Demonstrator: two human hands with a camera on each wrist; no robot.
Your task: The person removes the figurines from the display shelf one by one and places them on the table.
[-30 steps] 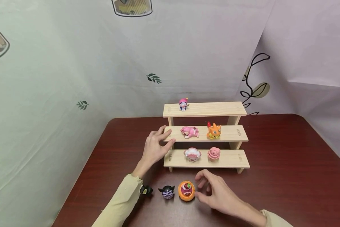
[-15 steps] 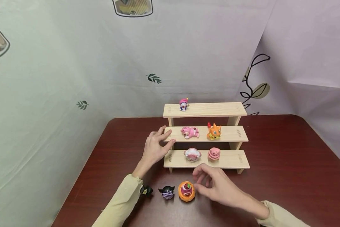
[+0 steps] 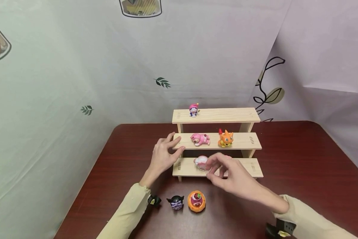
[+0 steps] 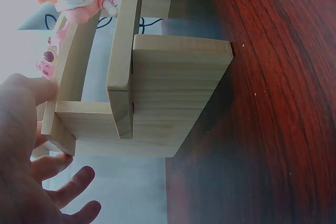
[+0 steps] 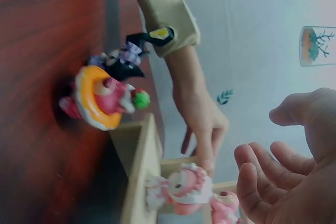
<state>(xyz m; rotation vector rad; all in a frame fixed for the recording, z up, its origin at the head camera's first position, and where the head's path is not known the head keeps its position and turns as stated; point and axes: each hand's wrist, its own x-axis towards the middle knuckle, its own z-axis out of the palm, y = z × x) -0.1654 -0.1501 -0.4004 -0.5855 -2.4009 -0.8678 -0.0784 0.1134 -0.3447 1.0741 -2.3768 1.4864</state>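
Observation:
My left hand (image 3: 164, 156) pinches the left end of the middle plank of a three-tier wooden display shelf (image 3: 214, 115), thumb (image 4: 39, 88) on its front edge. My right hand (image 3: 231, 172) hovers before the lowest tier, fingers loosely bent, holding nothing. Behind it are a white-and-pink figurine (image 3: 201, 162) and a pink rose-like figurine, mostly hidden. The middle tier bears a pink bear figurine (image 3: 200, 139), lying down, and an orange figurine (image 3: 226, 138). On top stands a small figurine in a pink hat (image 3: 193, 110).
On the dark red table (image 3: 131, 142), in front of the shelf, lie a black-and-purple figurine (image 3: 176, 202) and a figurine with an orange ring (image 3: 196, 201). A printed cloth (image 3: 214, 49) hangs behind the table.
My right hand has moved up and away from beside the orange-ring figurine to before the lowest tier, now covering most of the rose-like figurine. My left hand has stayed on the shelf.

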